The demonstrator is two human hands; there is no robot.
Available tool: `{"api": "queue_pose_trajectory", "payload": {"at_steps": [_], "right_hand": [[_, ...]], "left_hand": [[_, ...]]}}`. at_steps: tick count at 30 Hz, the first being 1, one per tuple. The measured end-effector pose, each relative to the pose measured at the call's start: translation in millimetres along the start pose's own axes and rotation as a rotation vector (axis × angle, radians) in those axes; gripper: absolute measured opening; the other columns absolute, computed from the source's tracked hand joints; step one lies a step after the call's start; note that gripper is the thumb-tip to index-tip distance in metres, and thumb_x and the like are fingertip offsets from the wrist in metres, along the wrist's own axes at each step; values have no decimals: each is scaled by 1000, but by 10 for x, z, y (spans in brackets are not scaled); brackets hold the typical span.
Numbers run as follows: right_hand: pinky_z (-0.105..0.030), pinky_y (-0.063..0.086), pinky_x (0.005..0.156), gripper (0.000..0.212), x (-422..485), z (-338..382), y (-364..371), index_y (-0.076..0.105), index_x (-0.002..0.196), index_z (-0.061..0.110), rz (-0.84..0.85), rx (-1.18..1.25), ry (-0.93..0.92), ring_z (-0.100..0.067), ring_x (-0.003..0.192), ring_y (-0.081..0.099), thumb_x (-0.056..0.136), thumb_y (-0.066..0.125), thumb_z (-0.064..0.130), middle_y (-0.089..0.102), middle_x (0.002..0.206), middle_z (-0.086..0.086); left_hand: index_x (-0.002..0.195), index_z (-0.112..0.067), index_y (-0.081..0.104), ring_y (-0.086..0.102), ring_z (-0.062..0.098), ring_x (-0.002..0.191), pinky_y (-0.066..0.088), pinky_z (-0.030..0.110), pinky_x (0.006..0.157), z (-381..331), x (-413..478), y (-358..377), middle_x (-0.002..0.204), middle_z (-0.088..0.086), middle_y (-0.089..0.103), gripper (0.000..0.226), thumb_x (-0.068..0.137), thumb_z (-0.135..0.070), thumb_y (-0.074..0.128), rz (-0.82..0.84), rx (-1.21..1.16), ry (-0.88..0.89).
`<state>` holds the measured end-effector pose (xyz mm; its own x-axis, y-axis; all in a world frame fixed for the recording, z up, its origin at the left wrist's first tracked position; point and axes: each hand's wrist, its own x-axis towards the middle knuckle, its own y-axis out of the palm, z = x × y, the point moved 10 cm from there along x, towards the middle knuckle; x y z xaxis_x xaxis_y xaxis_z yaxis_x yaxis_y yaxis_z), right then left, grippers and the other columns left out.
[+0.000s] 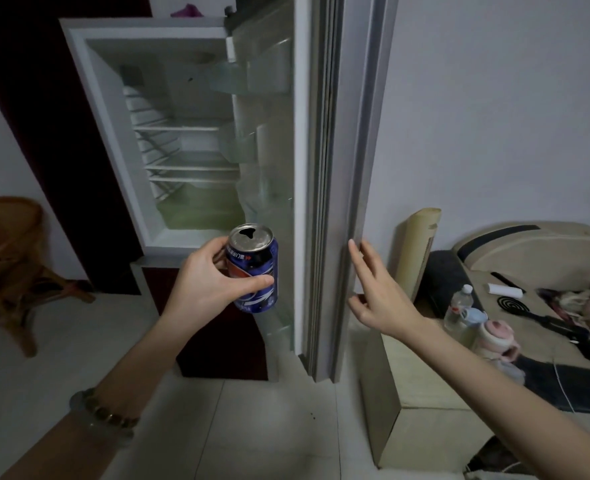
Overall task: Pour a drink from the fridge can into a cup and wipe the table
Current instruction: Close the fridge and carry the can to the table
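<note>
Two hands before an open fridge. The fingers and thumb of the left hand curl round a blue can and grip it at mid-body. The can is nearly upright, and its silver top shows an open mouth. It is held in the air just below the fridge's open compartment, beside the inner face of the door. The right hand holds nothing; its straight fingers lie against the outer edge of the fridge door. A beaded bracelet sits on the left wrist. Inside the fridge, white wire shelves are visible. A wicker chair stands at far left. At right, a clear plastic bottle and a pink lidded pot stand close together.
</note>
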<state>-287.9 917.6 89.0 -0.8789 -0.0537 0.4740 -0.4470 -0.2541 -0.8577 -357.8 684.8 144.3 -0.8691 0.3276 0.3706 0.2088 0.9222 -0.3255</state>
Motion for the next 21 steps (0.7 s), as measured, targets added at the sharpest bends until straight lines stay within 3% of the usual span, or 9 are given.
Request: {"api": "queue_pose_trajectory", "payload": {"at_steps": [2, 4, 6, 7, 9, 11, 14, 21], "right_hand": [[-24, 39, 62, 86, 28, 217, 20, -6, 149, 19, -6, -95, -103, -8, 63, 48, 88, 54, 20, -4, 157, -17], [-23, 40, 62, 82, 68, 418, 16, 9, 149, 9, -56, -158, -196, -14, 68, 52, 85, 58, 22, 4, 155, -23], [-26, 45, 86, 77, 115, 599, 86, 20, 147, 3, -89, -194, -307, -25, 111, 51, 84, 60, 23, 7, 153, -25], [-29, 37, 102, 75, 140, 699, 149, 20, 146, 2, -94, -208, -373, -28, 131, 37, 86, 58, 24, 5, 154, -24], [-41, 25, 114, 71, 218, 889, 291, 17, 146, 2, -94, -234, -485, -31, 143, 15, 89, 52, 25, 4, 154, -20], [-47, 24, 115, 68, 320, 1063, 425, 18, 147, 4, -80, -287, -547, -32, 144, 10, 91, 47, 28, 9, 154, -20], [-45, 17, 116, 63, 471, 1342, 561, 20, 147, 7, -106, -348, -624, -29, 145, 9, 95, 40, 35, 12, 154, -16], [-46, 9, 117, 58, 872, 2043, 872, 24, 146, 10, -214, -456, -794, -27, 145, 5, 98, 32, 40, 19, 153, -12]], "left_hand": [[97, -31, 61, 65, -4, 89, 49, 15, 77, 67, -79, -106, 90, -19, 71, 60, 45, -24, 92, -10, 11, -24], [93, -34, 61, 65, -5, 89, 49, 17, 79, 139, -158, -221, 91, -25, 70, 63, 37, -40, 87, -25, 44, -54], [92, -34, 61, 65, -5, 88, 49, 17, 79, 200, -233, -342, 90, -25, 69, 60, 39, -37, 90, -46, 82, -78], [91, -34, 61, 64, -6, 86, 48, 15, 77, 225, -267, -403, 88, -22, 70, 57, 43, -29, 92, -57, 91, -86], [94, -30, 61, 63, -11, 83, 46, 7, 70, 285, -320, -536, 87, -19, 69, 54, 51, -15, 90, -89, 102, -104], [100, -23, 61, 61, -14, 81, 44, 2, 66, 349, -349, -676, 92, -18, 67, 56, 53, -9, 89, -119, 105, -122], [105, -17, 59, 61, -14, 79, 44, 1, 62, 464, -380, -879, 93, -17, 65, 59, 55, -5, 87, -145, 83, -164], [100, -24, 58, 60, -16, 73, 45, 2, 57, 778, -396, -1506, 88, -18, 64, 56, 56, -3, 86, -258, 75, -241]]}}
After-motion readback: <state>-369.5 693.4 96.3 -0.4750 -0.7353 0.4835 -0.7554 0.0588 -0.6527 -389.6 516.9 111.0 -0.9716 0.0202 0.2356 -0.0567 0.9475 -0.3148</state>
